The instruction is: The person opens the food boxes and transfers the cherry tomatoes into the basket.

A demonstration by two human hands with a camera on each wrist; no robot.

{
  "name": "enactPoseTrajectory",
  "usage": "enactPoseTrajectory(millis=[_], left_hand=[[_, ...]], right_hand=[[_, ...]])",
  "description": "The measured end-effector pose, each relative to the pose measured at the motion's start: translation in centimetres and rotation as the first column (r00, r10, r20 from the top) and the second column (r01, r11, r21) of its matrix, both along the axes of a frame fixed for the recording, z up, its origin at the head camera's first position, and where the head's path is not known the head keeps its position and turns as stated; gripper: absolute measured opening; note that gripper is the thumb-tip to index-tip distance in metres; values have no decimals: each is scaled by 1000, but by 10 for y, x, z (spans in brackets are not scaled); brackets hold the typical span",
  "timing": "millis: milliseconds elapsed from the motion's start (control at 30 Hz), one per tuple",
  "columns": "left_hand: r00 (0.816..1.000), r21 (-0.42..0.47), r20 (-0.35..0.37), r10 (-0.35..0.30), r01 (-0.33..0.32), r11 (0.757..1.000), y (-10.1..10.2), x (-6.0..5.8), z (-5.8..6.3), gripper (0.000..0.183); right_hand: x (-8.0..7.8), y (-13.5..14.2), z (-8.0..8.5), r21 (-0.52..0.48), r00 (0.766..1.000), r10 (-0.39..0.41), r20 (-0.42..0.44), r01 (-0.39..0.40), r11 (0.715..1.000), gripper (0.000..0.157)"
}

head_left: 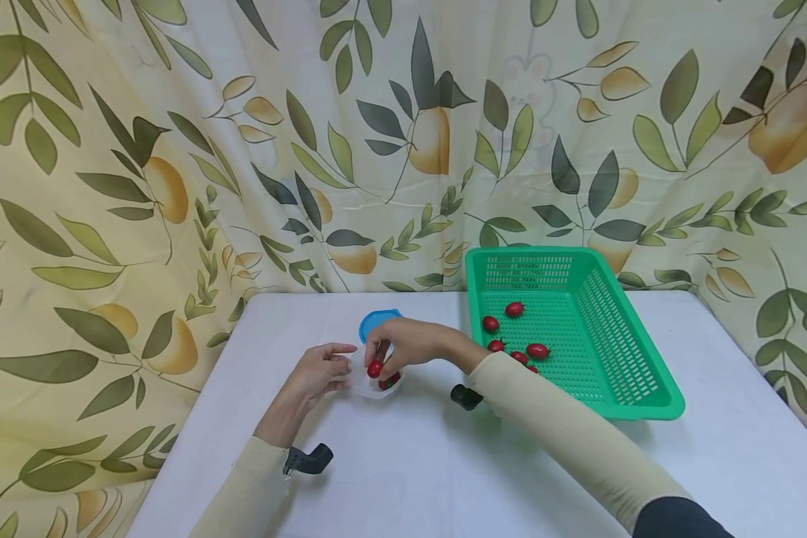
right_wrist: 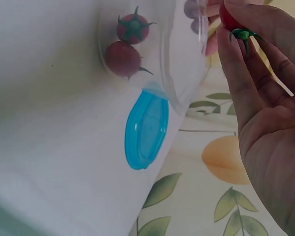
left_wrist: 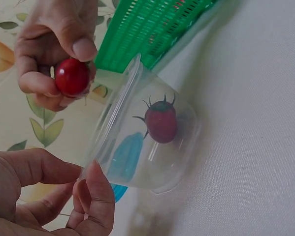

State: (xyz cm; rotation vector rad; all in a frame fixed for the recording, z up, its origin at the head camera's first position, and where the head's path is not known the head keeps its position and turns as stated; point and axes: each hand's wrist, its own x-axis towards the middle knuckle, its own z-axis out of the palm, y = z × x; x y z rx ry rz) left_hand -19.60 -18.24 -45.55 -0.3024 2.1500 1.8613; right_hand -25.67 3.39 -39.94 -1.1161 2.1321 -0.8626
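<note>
A small clear plastic container stands on the white table. My left hand pinches its rim between thumb and fingers on the left side. Over the open top, my right hand holds a red cherry tomato in its fingertips. Green sepals show on that tomato in the right wrist view. Inside the container lie two more cherry tomatoes, side by side, seen through the wall. Just behind the container is a blue lid, partly covered by the right hand in the head view.
To the right, a green plastic basket with slotted walls holds several cherry tomatoes, mostly toward its left side. My right forearm crosses the basket's front left corner. A leaf-and-fruit patterned curtain hangs behind the table.
</note>
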Motion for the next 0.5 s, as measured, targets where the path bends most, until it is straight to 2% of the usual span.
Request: enactPoseTrajectory(millis=[233, 500], left_hand=[[1000, 10, 12, -1, 1, 1000, 0, -2, -2, 39], [1000, 7, 9, 1, -1, 1000, -1, -2, -2, 38]], right_hand=[[0, 9, 5, -20, 1000, -10, -10, 9, 1000, 23], [4, 17, 20, -41, 1000, 5, -24, -6, 999, 24]])
